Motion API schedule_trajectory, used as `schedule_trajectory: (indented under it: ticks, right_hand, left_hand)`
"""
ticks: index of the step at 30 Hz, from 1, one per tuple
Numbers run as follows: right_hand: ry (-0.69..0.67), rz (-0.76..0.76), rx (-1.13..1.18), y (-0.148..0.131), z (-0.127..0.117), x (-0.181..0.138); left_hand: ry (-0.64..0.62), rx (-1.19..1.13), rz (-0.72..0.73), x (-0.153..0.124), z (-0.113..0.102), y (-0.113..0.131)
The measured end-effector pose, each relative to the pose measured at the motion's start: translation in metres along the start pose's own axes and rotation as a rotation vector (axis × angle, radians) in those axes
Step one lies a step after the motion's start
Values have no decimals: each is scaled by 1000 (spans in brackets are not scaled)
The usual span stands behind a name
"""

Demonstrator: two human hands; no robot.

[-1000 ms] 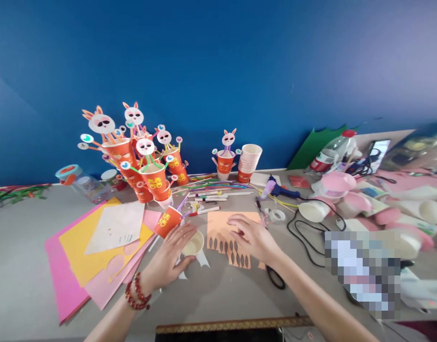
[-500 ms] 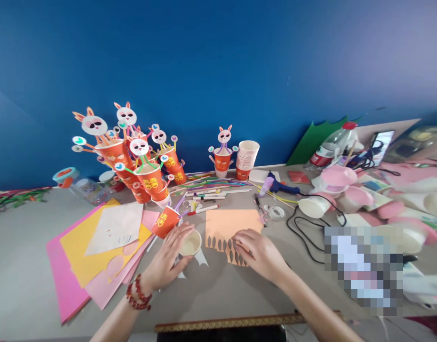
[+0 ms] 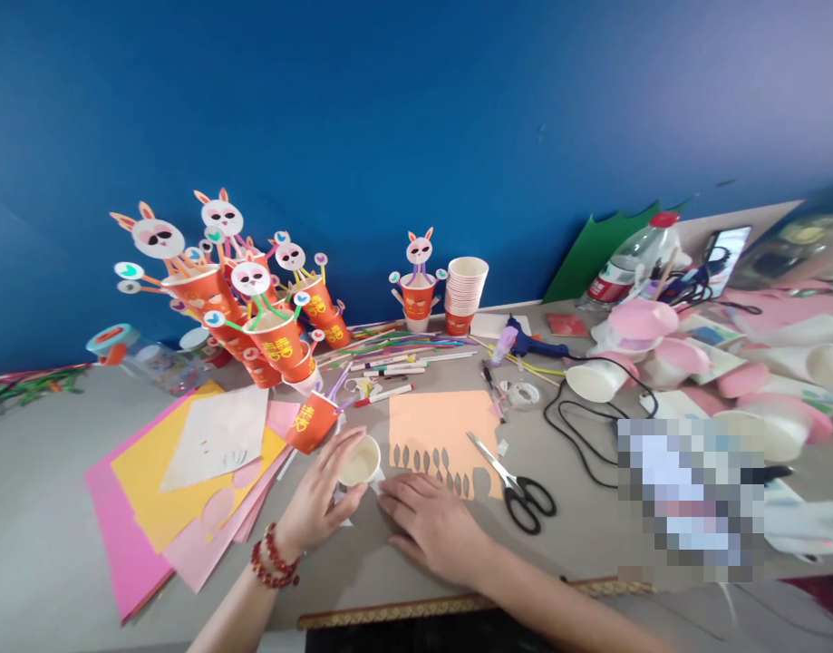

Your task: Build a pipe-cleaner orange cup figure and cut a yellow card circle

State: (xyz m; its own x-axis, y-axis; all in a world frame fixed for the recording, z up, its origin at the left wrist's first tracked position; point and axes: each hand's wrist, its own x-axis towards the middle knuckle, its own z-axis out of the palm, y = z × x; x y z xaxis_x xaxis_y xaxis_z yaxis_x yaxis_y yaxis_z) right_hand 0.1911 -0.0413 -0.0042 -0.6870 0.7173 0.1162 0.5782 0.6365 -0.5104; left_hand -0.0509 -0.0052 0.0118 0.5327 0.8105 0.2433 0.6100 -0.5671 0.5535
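Observation:
A small paper cup (image 3: pixel 360 462) stands with its pale inside facing me. My left hand (image 3: pixel 324 490) curls round its left side, fingers behind and thumb in front. Right of the cup, my right hand (image 3: pixel 426 526) lies low, palm down, fingers stretched toward a white paper piece (image 3: pixel 377 481) by the cup; whether it grips that piece is hidden. Behind my right hand is an orange sheet (image 3: pixel 443 413) with a row of leaf-shaped holes along its near edge. Black-handled scissors (image 3: pixel 515 490) rest across its right corner.
Red cups with rabbit figures (image 3: pixel 270 340) stand at left; one tilted red cup (image 3: pixel 314 420) is beside my left hand. Coloured sheets (image 3: pixel 134 472) lie left. Further back are stacked cups (image 3: pixel 466 295), pens (image 3: pixel 389 394) and a blue glue gun (image 3: pixel 535 343) with a black cord. Pink-and-white cups (image 3: pixel 674 363) crowd the right.
My right hand has moved left and nearer, from the orange sheet to beside the cup. The scissors, hidden before, now show. My left hand stays at the cup.

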Motion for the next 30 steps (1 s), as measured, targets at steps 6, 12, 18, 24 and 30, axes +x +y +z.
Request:
schedule_trajectory:
  ticks: [6,12,18,24,30]
  right_hand:
    - [26,-2,18,0,0,0]
    - [40,-5,41,1,0,0]
    - [43,4,39,1,1,0]
    - [42,2,55,2,1,0]
    - [35,6,58,2,2,-1]
  left_hand:
    - [37,-29,-31,-3,1,-2]
    - [23,-12,24,-4,1,-1]
    - [13,1,21,-2,2,-1]
    - [14,27,33,-1,3,-1]
    - [4,58,27,-1,2,1]
